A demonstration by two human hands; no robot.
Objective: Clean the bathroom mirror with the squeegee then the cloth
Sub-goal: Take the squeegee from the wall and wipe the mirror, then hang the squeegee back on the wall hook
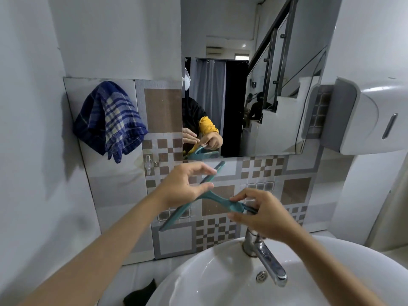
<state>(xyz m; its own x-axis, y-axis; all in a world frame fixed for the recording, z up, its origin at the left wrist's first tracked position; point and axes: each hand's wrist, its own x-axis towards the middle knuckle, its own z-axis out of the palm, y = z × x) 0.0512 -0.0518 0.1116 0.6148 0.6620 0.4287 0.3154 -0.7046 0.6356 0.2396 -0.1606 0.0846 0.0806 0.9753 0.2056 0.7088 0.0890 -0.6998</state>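
Squeegee (198, 200) is mid-frame, held in the air below the mirror (254, 74) and above the sink (198, 283), clear of the glass. Two axes: the blade bar runs diagonally from lower left to upper right, its top end just under the mirror's bottom edge; the handle branches off the blade's middle and points right and slightly down. Right hand (262, 214) pinches the handle's tail end, thumb and fingers closed on it. Left hand (184, 186) is at the upper half of the blade with fingers loosely curled, thumb and forefinger tips about on the bar; can't tell if it grips or only steadies. So the blade sits left of and above the right-hand grip, and the left hand is the nearer one to the working edge. Judgement: squeegee step not started, looks like orienting the tool. Next move needs the blade turned level and lifted up onto the glass, since the mirror lies straight above. Cloth (108, 120), blue plaid, hangs on the wall at left of frame, well apart, untouched.
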